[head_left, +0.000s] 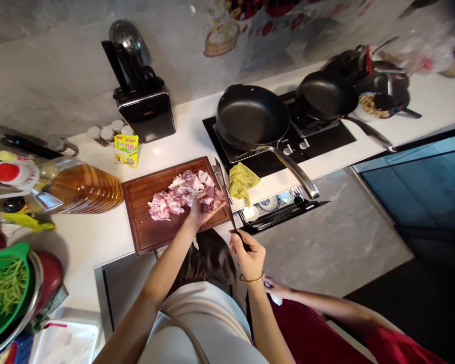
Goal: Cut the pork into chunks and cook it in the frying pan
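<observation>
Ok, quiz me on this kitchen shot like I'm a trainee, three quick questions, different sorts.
1. True or false: the left hand rests on the chopped meat on the wooden cutting board.
2. What does the right hand hold? A) a knife B) a spoon C) a pan handle
3. Fill the gap: the cloth lying just right of the board is ____ in colour.

Key: 1 true; 2 A; 3 yellow.
</observation>
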A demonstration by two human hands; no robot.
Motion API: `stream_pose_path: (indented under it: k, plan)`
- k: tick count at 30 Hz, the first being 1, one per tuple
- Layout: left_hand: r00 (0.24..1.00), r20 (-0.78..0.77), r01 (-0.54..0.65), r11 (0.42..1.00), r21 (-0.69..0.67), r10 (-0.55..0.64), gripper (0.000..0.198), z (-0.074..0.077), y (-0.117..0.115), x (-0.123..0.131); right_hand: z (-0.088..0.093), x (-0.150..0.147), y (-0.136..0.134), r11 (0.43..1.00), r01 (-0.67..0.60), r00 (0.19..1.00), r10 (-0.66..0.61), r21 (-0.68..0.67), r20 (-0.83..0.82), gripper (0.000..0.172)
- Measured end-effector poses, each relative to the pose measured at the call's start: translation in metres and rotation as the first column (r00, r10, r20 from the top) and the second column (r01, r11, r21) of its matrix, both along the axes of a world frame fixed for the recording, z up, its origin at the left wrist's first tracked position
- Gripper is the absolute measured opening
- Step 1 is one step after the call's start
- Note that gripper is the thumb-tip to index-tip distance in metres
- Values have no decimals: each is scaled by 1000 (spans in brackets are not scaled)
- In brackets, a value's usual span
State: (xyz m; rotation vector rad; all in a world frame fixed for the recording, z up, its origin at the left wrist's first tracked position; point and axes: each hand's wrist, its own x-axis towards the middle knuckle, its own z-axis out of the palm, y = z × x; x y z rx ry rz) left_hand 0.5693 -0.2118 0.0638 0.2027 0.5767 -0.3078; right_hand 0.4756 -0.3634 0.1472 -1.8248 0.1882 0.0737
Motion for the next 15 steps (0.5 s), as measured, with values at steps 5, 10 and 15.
stream_pose_path:
  k: [5,10,15]
  plan:
    - [984,53,-168,985,-44,170,21,8,15,-4,-1,11,-2,1000,-21,1000,21,-7,2,27]
    - [966,31,-257,966,28,256,23,15,35,-7,3,24,4,998,-64,998,64,19,0,28]
    - [918,59,-396,911,114,392,20,7,58,-15,2,37,12,986,-167,986,167,14,9,28]
